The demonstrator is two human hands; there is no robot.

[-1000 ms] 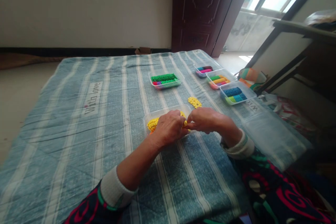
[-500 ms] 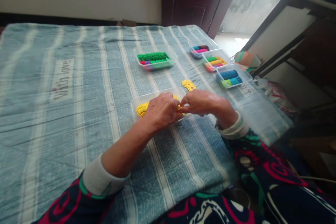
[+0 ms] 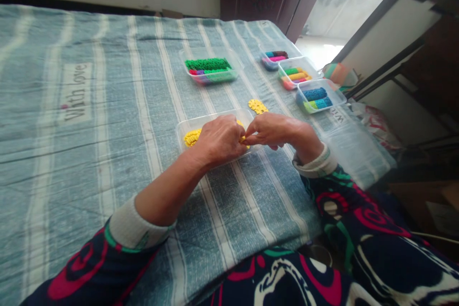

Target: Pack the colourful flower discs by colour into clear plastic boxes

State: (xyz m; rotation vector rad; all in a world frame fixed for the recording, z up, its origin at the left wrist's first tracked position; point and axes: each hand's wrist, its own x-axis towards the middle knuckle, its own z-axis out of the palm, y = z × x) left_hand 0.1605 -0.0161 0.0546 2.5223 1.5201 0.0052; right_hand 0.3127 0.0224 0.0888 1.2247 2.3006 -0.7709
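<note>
A clear plastic box (image 3: 183, 129) lies on the striped cloth in front of me. Inside is a row of yellow notched discs (image 3: 192, 137), stacked on edge. My left hand (image 3: 219, 139) reaches over the box with its fingers curled round the discs and hides much of the row. At the right end, my right hand (image 3: 283, 130) meets it, thumb and finger pinched on a bit of yellow disc. Just beyond my right hand, a few loose yellow discs (image 3: 258, 106) lie flat on the cloth.
Farther back stands a clear box of green, red and purple discs (image 3: 211, 67). To the right are three boxes: blue and pink discs (image 3: 275, 56), green and orange discs (image 3: 296, 75), blue and lime discs (image 3: 315, 98). A clear lid (image 3: 358, 150) lies near the right edge.
My view has tipped slightly downward, so everything sits higher in the picture. Both hands keep to the right end of the yellow row, with only small finger movement.
</note>
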